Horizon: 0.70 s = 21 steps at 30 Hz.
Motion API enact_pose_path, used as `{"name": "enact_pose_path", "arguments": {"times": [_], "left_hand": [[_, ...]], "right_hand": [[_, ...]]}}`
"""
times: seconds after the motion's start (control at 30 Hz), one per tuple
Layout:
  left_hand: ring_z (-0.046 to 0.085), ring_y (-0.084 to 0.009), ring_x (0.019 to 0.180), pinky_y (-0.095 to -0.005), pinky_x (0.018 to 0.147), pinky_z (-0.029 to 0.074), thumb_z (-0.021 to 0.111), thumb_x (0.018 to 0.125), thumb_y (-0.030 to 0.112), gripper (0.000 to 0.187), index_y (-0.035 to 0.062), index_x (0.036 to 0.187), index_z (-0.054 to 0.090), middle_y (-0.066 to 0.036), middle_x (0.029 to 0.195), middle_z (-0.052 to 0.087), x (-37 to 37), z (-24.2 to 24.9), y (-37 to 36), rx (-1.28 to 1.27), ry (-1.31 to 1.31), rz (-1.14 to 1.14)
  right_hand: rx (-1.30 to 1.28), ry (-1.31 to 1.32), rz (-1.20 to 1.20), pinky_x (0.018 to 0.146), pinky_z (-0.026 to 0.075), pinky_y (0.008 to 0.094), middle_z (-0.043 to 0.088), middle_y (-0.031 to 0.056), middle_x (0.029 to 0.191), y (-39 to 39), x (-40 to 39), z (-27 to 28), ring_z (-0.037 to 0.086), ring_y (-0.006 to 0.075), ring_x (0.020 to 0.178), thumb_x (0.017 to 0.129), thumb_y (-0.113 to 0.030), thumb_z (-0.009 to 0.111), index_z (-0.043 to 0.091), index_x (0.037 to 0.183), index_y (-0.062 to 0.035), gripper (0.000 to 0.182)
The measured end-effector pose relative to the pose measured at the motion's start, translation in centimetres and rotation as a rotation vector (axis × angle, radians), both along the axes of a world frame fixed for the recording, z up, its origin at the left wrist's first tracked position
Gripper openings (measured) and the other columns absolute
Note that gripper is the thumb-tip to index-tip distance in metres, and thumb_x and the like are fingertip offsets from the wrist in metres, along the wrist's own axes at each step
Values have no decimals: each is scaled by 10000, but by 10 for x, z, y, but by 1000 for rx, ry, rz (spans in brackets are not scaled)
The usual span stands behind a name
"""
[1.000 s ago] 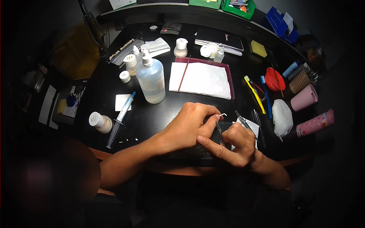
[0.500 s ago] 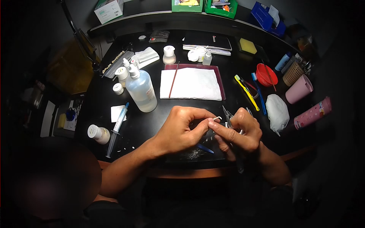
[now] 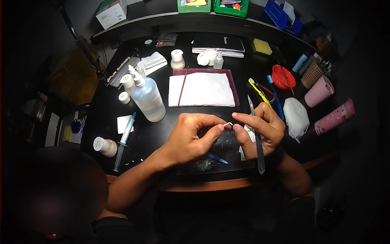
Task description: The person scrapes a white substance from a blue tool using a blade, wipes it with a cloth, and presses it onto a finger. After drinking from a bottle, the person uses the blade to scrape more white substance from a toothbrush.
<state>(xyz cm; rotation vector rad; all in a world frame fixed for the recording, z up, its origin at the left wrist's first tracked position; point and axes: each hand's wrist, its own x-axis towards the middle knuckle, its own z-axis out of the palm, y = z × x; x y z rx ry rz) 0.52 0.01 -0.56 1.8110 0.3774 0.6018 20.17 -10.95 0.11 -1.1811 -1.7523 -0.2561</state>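
Note:
My left hand (image 3: 191,136) pinches a small white curved piece (image 3: 228,124) between thumb and forefinger, just above a dark work pad (image 3: 225,148). My right hand (image 3: 262,128) grips a long thin metal instrument (image 3: 256,136), its tip pointing up and away and its handle running down past the palm. The right thumb and forefinger reach toward the white piece and nearly touch it. A blue-handled tool (image 3: 216,158) lies on the pad under my left hand, beside some white dust.
A white cloth on a maroon tray (image 3: 203,90) lies behind my hands with a thin brush across it. A clear liquid bottle (image 3: 147,97), a syringe (image 3: 124,140) and small jars stand to the left. Toothbrushes, a red bowl (image 3: 283,80) and pink cups (image 3: 319,92) sit to the right.
My right hand has lifted off the pad, turned the metal instrument tip-up and moved to the right of the white piece. My left hand keeps hold of the piece.

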Motion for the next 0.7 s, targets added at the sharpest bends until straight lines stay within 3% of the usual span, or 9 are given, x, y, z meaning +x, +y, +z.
{"name": "enact_pose_path", "arguments": {"times": [0.4, 0.57, 0.7], "left_hand": [[613, -66, 683, -237, 620, 485, 660, 1002, 80, 186, -38, 1086, 778, -42, 754, 702, 3, -6, 0, 82, -42, 117], [658, -89, 710, -251, 641, 515, 682, 982, 57, 159, -43, 1056, 781, -63, 787, 717, 3, -9, 3, 206, -62, 139], [652, -97, 656, -277, 558, 485, 686, 962, 98, 171, -43, 987, 779, -108, 771, 745, 4, -11, 3, 78, -68, 100]], "right_hand": [[-5, 29, -38, 478, 307, 264, 462, 30, 702, 2, -3, -4, 426, 103, 569, 707, -10, 790, 800, 1063, -7, 356], [-86, 105, -30, 508, 297, 257, 449, 14, 712, 3, -5, -9, 403, 101, 588, 756, -26, 821, 802, 1078, -25, 323], [-38, 19, -3, 478, 308, 267, 454, 19, 695, 7, -5, -13, 429, 106, 569, 757, -16, 845, 809, 1093, -39, 339]]}}
